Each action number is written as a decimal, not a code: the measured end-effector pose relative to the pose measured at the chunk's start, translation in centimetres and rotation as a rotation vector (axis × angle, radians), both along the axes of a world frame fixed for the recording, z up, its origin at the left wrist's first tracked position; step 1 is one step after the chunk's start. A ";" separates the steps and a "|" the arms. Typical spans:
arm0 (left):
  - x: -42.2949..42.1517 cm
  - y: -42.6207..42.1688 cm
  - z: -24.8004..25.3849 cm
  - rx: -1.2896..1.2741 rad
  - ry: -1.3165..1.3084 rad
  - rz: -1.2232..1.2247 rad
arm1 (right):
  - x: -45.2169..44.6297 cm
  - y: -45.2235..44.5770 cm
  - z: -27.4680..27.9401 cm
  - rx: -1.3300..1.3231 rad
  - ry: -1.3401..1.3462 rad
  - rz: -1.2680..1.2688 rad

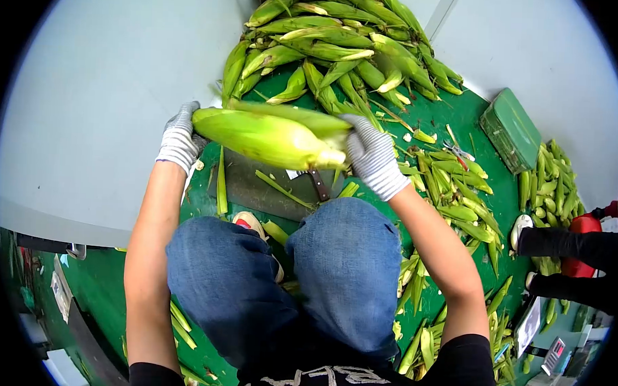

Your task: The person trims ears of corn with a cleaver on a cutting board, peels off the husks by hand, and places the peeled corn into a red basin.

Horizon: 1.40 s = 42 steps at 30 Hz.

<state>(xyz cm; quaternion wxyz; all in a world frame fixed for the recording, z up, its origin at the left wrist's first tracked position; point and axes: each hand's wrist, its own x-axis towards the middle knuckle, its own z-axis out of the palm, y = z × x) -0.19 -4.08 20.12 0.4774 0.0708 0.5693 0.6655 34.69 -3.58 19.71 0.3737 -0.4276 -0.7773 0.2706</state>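
An ear of corn [260, 135] in green husk is held level above my knees. My left hand [181, 137], in a striped grey-white glove, is closed around its pointed end. At the pale stalk end, my right hand [373, 154], gloved alike, grips a blurred husk leaf [301, 118] that stretches along the ear's far side. The right fingertips are partly hidden. Below the ear, a knife [317, 185] with a dark handle lies on a dark board [244, 191], its blade partly covered by the ear.
Unpeeled corn [328, 40] is heaped against the far wall. Husk scraps [459, 191] litter the green floor [454, 120] at right, near red-handled pruners [460, 155]. A green crate [510, 130] stands beyond, beside more corn [549, 181]. Another person's legs [566, 246] are at right.
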 end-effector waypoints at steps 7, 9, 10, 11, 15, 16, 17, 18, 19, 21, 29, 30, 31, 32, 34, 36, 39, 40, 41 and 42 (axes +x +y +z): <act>-3.6 -0.5 -2.1 0.069 -0.092 0.151 | 9.0 2.1 -3.4 -0.186 -0.993 -0.337; -2.9 -0.5 -3.1 -0.026 -0.097 0.158 | 8.8 2.2 -4.4 -0.197 -0.707 -0.005; -2.7 -0.4 -4.5 -0.045 -0.136 0.121 | 7.2 2.0 -4.0 -0.157 -0.388 0.173; -2.7 -0.1 -6.4 -0.061 -0.175 0.084 | 4.5 1.6 -2.6 -0.463 -0.017 0.163; 0.7 -2.2 -9.6 -0.241 -0.041 -0.167 | -3.6 4.4 -4.6 -0.751 0.617 0.146; 1.0 -3.5 -10.2 -0.285 -0.015 -0.228 | -4.5 6.1 -6.0 -0.857 0.544 0.055; 0.6 -4.7 -11.1 -0.274 0.028 -0.334 | -6.0 7.7 -8.5 -0.777 0.514 -0.017; 0.2 -5.9 -12.0 -0.263 0.069 -0.438 | -6.4 8.4 -10.8 -0.838 0.478 0.046; 0.5 -7.1 -12.6 -0.244 0.110 -0.471 | -7.2 8.5 -11.7 -0.902 0.442 0.109; 1.5 -8.1 -14.1 -0.242 0.119 -0.493 | -9.0 8.2 -13.1 -1.074 0.456 0.300; -4.4 -12.6 -25.0 -0.523 0.391 -0.374 | -7.9 6.8 -24.2 -0.521 -0.977 -0.025; -4.9 -12.0 -25.3 -0.600 0.725 -0.407 | -7.6 6.4 -25.3 -0.518 -1.013 -0.036; -5.1 -10.1 -24.7 -0.664 1.062 -0.439 | -7.5 6.8 -25.8 -0.602 -0.946 -0.074; -4.5 -7.8 -23.7 -0.606 1.240 -0.508 | -7.4 7.5 -26.1 -0.679 -0.880 -0.110; -3.1 -2.6 -23.2 -0.567 1.422 -0.607 | -6.2 9.6 -26.1 -0.782 -0.795 0.088; -2.8 1.3 -25.7 -0.839 1.448 -0.661 | -4.6 9.8 -26.5 -1.277 -0.166 0.173; -5.1 3.8 -25.2 -0.853 1.228 -0.745 | -5.4 7.9 -21.7 -1.365 0.212 -0.077; -5.4 3.4 -25.2 -0.814 1.323 -0.744 | -5.8 7.1 -20.7 -1.254 0.106 -0.104; -5.2 3.0 -24.9 -0.775 1.418 -0.750 | -5.9 6.1 -20.3 -1.099 0.091 -0.097; -4.6 2.1 -24.7 -0.759 1.445 -0.823 | -5.8 5.7 -19.7 -1.099 -0.029 -0.123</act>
